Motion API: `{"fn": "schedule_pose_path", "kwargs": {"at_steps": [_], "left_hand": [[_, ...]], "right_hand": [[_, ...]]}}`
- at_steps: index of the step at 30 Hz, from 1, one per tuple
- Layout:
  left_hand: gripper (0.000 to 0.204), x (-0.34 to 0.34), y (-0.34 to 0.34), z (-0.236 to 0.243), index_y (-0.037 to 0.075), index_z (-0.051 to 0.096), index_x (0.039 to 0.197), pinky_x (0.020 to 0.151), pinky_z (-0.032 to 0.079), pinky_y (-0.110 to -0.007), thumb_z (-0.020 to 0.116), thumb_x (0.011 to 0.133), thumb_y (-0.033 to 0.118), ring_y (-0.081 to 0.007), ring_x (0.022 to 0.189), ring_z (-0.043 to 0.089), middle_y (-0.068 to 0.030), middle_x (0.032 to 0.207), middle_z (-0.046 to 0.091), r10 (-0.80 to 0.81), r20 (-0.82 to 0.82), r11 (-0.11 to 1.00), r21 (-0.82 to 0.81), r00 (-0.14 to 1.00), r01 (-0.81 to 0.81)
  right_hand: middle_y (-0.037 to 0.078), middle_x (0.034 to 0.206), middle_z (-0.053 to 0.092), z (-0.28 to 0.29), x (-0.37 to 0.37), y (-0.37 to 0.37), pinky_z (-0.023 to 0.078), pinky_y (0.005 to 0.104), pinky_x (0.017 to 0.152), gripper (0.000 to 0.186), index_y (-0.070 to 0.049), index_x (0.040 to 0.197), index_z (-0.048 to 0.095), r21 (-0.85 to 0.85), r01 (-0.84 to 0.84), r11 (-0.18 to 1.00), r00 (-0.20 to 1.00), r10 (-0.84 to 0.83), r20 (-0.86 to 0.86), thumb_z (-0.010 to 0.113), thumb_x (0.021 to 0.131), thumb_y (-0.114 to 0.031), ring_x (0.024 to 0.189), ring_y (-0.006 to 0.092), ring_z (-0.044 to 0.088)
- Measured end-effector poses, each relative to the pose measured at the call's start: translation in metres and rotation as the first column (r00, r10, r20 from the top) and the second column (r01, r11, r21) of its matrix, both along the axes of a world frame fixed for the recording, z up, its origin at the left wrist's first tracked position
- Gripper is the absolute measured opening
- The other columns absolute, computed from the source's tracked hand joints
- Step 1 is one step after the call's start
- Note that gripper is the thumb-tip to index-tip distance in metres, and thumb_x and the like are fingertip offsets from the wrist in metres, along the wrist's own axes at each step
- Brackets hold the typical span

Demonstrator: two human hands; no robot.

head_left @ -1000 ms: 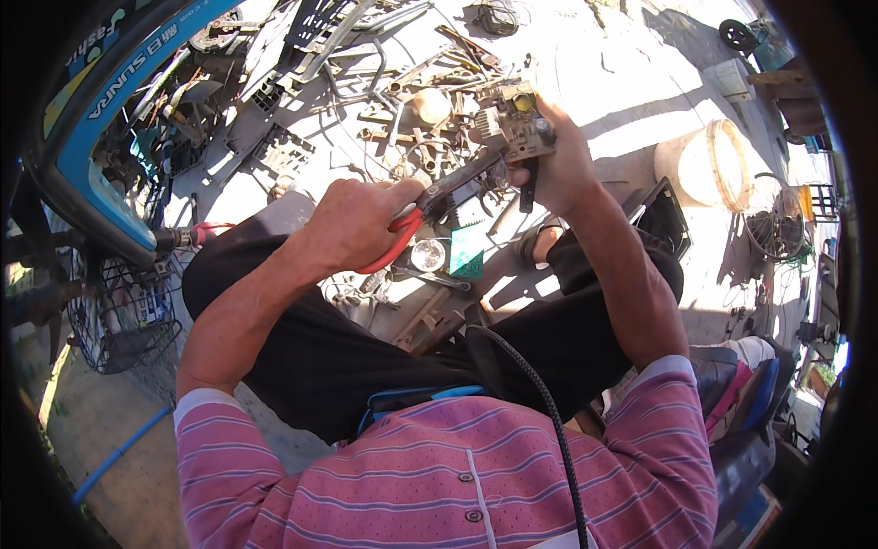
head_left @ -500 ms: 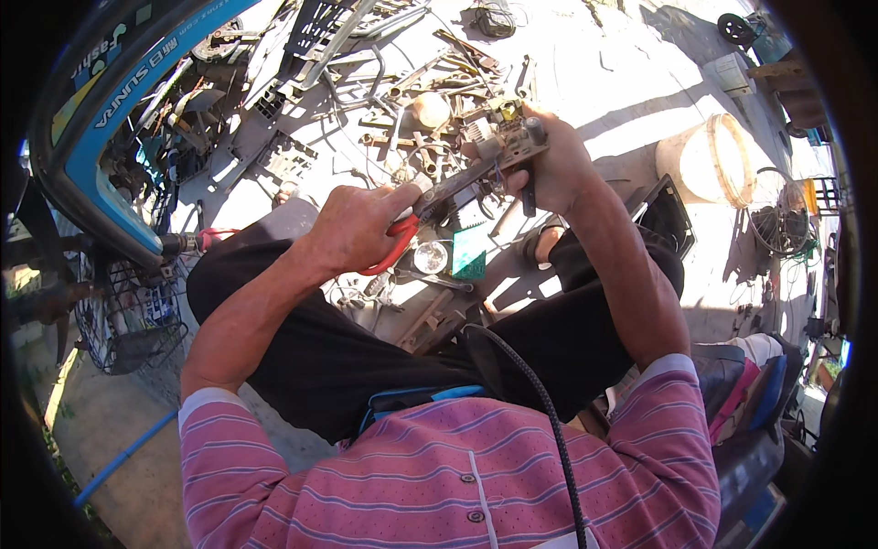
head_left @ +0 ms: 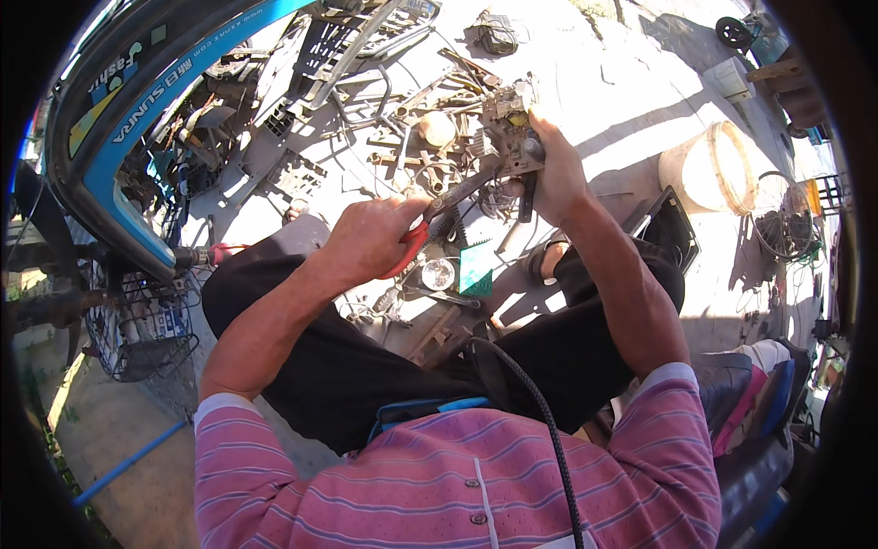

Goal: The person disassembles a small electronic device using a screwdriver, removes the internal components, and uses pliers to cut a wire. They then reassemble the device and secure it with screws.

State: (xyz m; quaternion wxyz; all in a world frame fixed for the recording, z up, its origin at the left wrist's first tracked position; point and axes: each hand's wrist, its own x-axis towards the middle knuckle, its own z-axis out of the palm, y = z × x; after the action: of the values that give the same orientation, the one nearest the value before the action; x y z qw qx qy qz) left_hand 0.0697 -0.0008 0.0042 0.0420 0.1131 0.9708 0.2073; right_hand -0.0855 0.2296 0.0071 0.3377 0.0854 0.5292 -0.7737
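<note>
My left hand [head_left: 370, 240] is closed around the red handles of a pair of pliers [head_left: 459, 192], whose long dark metal end points up and to the right. The tip reaches the lower edge of a dusty circuit board [head_left: 508, 137]. Whether the jaws bite on a part there, I cannot tell. My right hand [head_left: 560, 178] grips this board by its right side, thumb along the upper edge. Metal fins, a yellow part and round components stick up from it. A dark piece hangs below the board, beside my fingers.
Below the tool lie a green board [head_left: 476, 268] and a round shiny dish [head_left: 438, 274]. Scrap metal and loose tools cover the ground ahead, around a round tan object [head_left: 437, 129]. A blue-and-black vehicle panel [head_left: 119, 156] rises at left. A pale bucket [head_left: 704, 169] lies at right.
The circuit board has tilted more upright in my right hand. The pliers stay against its lower edge. The whole view has shifted slightly to the right.
</note>
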Motion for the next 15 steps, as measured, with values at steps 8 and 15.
{"fn": "schedule_pose_path", "kwargs": {"at_steps": [8, 15], "left_hand": [[0.027, -0.0011, -0.0062, -0.0007, 0.01, 0.061, 0.111, 0.067, 0.052, -0.047, 0.071, 0.087, 0.018, -0.0349, 0.08, 0.068, -0.0136, 0.084, 0.067, -0.054, -0.124, 0.998, -0.033, 0.991, 0.051], [0.028, -0.0021, -0.0017, 0.002, 0.008, 0.062, 0.112, 0.065, 0.051, -0.047, 0.07, 0.09, 0.022, -0.0377, 0.074, 0.068, -0.0167, 0.08, 0.068, -0.023, 0.015, 0.996, 0.09, 1.0, 0.021]], "right_hand": [[0.0, 0.084, 0.056, 0.0035, 0.0042, -0.0008, 0.044, 0.0305, 0.048, 0.034, -0.011, 0.107, 0.058, -0.035, -0.02, 0.999, 1.0, 0.02, 0.001, 0.053, 0.101, -0.044, 0.065, 0.0131, 0.054], [0.007, 0.09, 0.065, 0.0066, -0.0032, 0.0039, 0.042, 0.0287, 0.049, 0.038, -0.009, 0.116, 0.058, -0.196, -0.075, 0.978, 0.99, 0.098, 0.106, 0.041, 0.107, -0.041, 0.069, 0.0173, 0.058]]}}
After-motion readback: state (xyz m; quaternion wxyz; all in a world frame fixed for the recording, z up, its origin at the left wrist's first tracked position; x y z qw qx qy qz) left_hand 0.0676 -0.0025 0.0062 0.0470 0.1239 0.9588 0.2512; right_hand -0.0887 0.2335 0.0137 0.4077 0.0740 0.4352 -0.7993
